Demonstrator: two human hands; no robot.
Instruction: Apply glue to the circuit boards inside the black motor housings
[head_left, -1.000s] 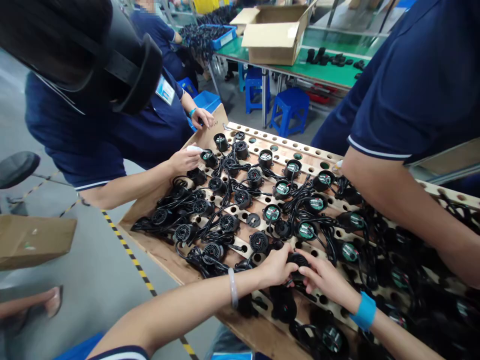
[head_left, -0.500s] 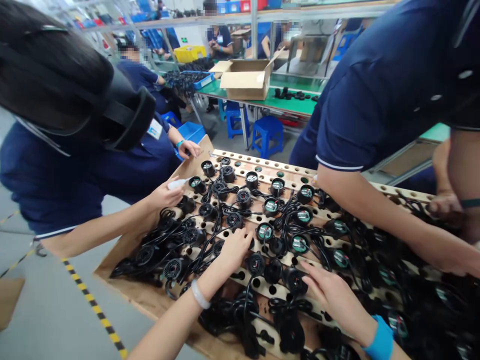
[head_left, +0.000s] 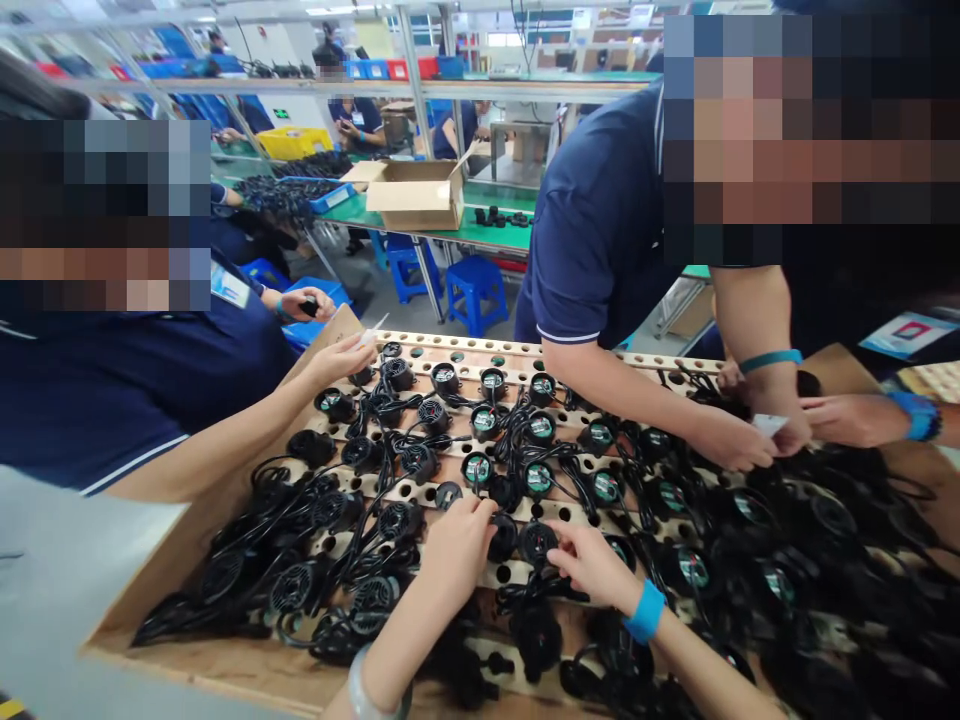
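Left hand [head_left: 459, 545] rests curled on the perforated wooden board [head_left: 517, 352], fingertips touching a small black fan [head_left: 502, 537]; whether it grips it cannot be told. Right hand [head_left: 592, 562], wearing a blue wristband [head_left: 645, 610], pinches the neighbouring black fan [head_left: 537, 541], seated in the board's near row among tangled cables

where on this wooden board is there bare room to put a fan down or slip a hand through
Bare wood shows along the near-left edge of the board, below the tangled fans, and on the far strip of holes. The middle is crowded: left hand and right hand work among fans and cables; co-workers' hands fill the right.
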